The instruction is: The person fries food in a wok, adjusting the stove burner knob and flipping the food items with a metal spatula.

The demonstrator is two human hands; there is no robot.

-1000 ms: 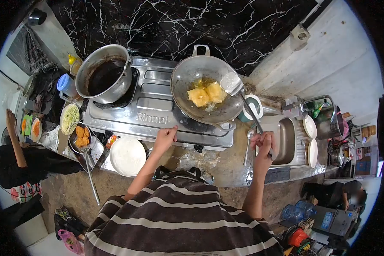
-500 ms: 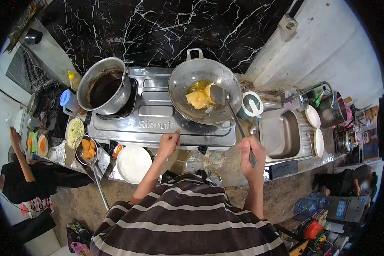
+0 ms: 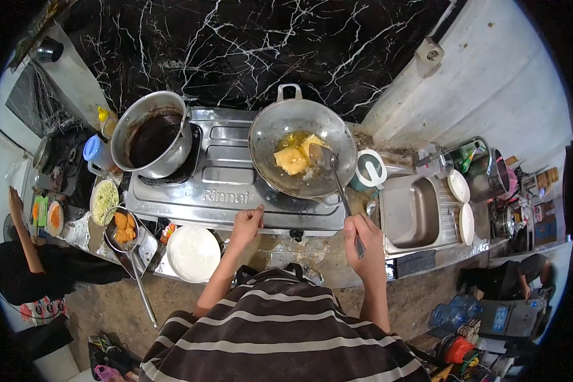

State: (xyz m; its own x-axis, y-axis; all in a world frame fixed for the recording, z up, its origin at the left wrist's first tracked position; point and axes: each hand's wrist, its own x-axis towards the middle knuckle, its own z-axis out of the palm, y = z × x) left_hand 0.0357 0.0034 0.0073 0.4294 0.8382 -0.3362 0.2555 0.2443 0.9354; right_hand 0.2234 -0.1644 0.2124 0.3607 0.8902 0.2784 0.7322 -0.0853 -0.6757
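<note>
My right hand is wrapped round the handle of a metal spatula. The spatula's blade is down in a large wok, touching golden, battered-looking pieces of food that lie in a little bubbling oil. My left hand has its fingers curled in, at the front edge of a steel Rinnai stove. Nothing shows in it. The wok sits over the stove's right side, its loop handles at the back and front. A deep pot with dark liquid is on the left burner.
Left of the stove, a strainer holds fried pieces beside a plate of shredded greens. A white plate lies at the counter's front. A green-and-white container and a sink are on the right. Other people are at both sides.
The spatula's blade has shifted slightly within the wok, and the food pieces look more spread apart. My right hand has come a little lower and left in view, still holding the spatula.
</note>
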